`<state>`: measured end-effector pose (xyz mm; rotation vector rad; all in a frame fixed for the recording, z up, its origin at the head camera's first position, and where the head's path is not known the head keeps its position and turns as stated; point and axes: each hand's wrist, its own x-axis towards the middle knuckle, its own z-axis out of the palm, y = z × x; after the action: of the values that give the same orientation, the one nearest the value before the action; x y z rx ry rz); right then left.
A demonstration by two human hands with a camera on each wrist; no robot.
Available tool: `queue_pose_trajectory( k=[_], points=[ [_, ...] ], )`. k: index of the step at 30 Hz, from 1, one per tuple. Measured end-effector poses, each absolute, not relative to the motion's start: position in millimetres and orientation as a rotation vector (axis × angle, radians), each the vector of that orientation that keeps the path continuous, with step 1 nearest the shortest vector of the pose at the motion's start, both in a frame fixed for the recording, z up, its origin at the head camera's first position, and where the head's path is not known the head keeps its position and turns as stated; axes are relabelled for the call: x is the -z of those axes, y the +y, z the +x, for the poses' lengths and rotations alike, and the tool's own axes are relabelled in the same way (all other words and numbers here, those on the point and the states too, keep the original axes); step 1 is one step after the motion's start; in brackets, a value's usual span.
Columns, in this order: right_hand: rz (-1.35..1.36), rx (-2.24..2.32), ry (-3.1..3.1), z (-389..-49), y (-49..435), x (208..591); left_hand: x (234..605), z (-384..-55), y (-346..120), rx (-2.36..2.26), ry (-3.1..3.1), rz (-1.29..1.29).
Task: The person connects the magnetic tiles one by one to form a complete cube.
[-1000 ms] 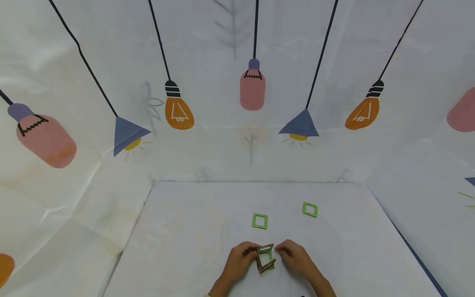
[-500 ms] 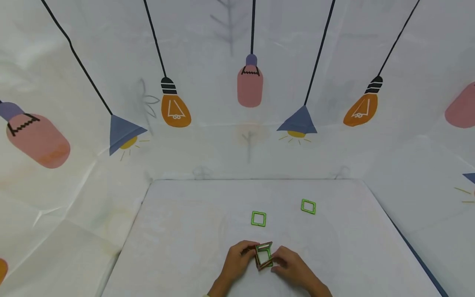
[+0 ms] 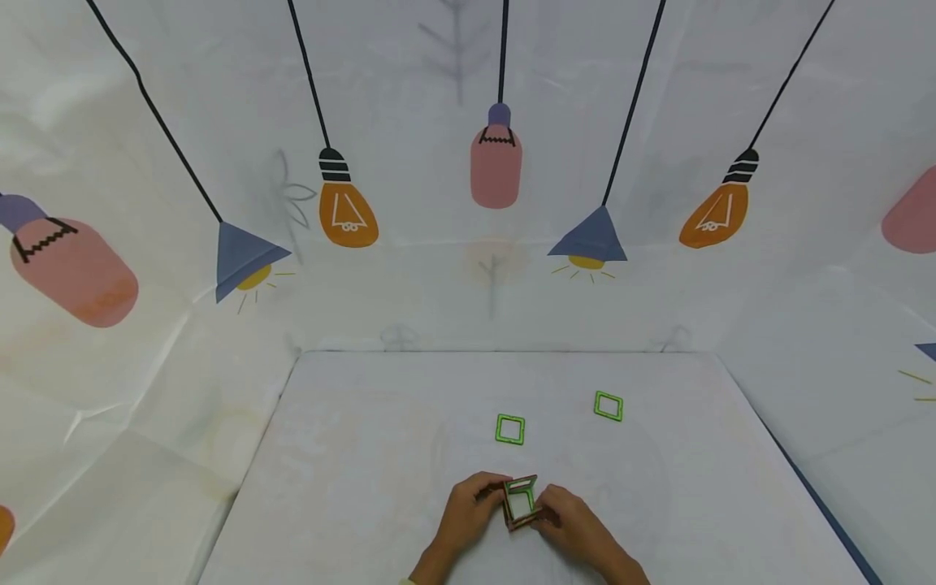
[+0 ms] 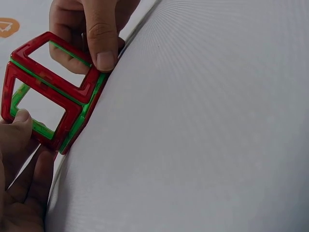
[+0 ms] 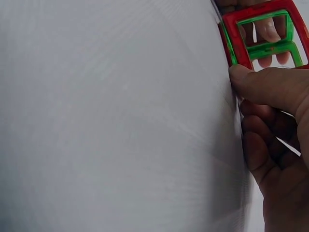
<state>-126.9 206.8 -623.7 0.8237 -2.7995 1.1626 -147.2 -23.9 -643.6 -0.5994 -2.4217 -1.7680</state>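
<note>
A small open box of red and green square magnetic tiles (image 3: 523,522) stands between the two hands, with window-like openings in its sides. My left hand (image 3: 466,510) grips its left side, the thumb on a red tile (image 4: 73,108) in the left wrist view. From the right, my right hand (image 3: 574,524) pinches the near right corner. In the right wrist view its thumb (image 5: 248,79) presses a red tile's lower corner, and left-hand fingers show through the frame. The right hand's fingers partly cover the box's right side.
Two loose green square tiles lie on the white table (image 3: 366,487) beyond the hands: the nearer one (image 3: 499,429) straight ahead, the farther one (image 3: 610,396) to the right. A white sheet (image 3: 439,301) printed with lamps rises behind the table and along its sides.
My right hand has moved left from beside the box and now grips its near right corner. The left hand keeps its hold. The camera view has shifted slightly.
</note>
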Motion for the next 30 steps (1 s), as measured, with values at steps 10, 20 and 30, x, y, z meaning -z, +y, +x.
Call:
queue_pose_trajectory(
  k=[10,20,30],
  points=[
    [0.703,-1.035,-2.814,-124.7,206.3,620.7,645.3,-144.5,-24.8,1.744,-2.38,-0.634],
    [0.728,-1.064,-2.763,-127.0,212.0,621.7,642.4,-141.5,-27.2,1.659,-2.386,-0.685],
    [0.664,-1.051,-2.801,-126.7,212.7,624.6,644.9,-142.1,-26.6,1.674,-2.373,-0.703]
  ],
)
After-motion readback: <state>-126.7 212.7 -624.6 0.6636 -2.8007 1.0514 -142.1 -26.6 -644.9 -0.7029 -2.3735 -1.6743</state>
